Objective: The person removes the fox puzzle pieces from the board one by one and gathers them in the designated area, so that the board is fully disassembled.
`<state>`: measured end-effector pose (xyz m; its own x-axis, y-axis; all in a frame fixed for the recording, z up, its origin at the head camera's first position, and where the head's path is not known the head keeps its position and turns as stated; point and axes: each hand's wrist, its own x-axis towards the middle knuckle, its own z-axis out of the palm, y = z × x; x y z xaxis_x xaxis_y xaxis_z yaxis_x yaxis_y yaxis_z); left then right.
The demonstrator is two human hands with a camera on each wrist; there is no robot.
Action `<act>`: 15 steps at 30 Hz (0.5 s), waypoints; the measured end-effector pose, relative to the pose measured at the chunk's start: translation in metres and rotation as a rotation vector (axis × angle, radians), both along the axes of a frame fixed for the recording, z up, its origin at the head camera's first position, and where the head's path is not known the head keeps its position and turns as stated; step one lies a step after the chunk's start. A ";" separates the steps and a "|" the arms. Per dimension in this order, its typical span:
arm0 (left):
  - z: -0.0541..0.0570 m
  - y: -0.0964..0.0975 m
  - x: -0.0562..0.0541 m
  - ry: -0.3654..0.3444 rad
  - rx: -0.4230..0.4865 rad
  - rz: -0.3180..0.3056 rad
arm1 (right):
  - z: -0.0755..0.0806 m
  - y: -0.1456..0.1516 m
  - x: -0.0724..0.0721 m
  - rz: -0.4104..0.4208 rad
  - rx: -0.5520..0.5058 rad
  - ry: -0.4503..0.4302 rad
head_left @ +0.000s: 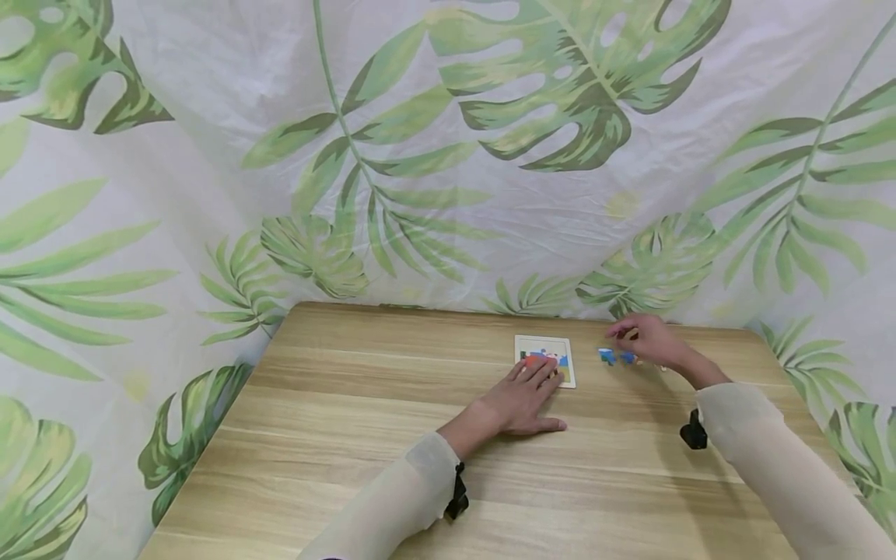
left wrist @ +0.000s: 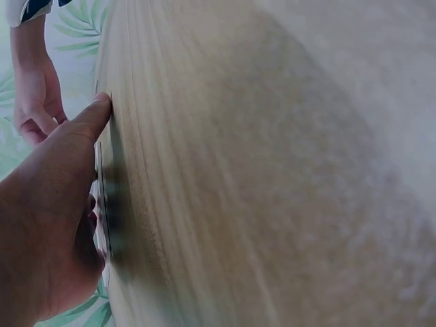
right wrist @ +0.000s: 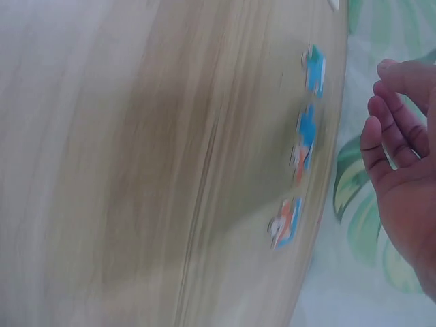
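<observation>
My left hand rests its outstretched fingers on a small white-framed jigsaw puzzle near the table's far edge. Its fingers cover the lower part of the colourful picture; the thumb lies out to the side on the wood. To the right, my right hand hovers over loose puzzle pieces, fingers loosely bent and nothing visible between them. In the right wrist view lie a blue-green piece, a blue and orange piece and an orange, white and blue piece, spaced in a row.
The wooden table extends toward me and to the left. Behind its far edge hangs a leaf-patterned cloth. Black wrist devices sit at both sleeves, the left one close above the tabletop.
</observation>
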<state>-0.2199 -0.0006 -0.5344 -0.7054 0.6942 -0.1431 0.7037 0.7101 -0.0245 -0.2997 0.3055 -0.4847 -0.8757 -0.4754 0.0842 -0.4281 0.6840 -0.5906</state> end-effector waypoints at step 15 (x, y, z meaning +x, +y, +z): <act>0.006 -0.007 0.008 0.027 0.027 -0.040 | -0.003 -0.053 -0.011 0.144 -0.007 -0.002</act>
<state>-0.2116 -0.0072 -0.5285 -0.6807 0.7250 -0.1047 0.7306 0.6823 -0.0249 -0.3106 0.2529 -0.4879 -0.7988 -0.5954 0.0858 -0.5200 0.6119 -0.5960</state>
